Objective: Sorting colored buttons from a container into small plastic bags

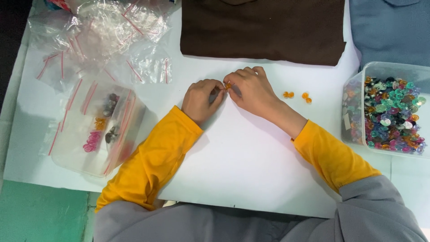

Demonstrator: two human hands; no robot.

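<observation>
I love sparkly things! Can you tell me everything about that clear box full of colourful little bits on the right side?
The clear plastic box is rectangular, open on top, with see-through walls. It sits on the white table at the right edge, partly cut off by the picture. It is heaped with small shiny round pieces in teal, blue, pink, orange and silver. No hand touches it.

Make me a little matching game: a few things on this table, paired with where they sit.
Things:
1. brown cloth
2. tub of mixed coloured beads
3. loose orange beads
4. pile of clear zip bags

Places:
A. far right edge
B. top left corner
C. top middle
D. just right of the right hand

Pairs: 1-C, 2-A, 3-D, 4-B
</observation>
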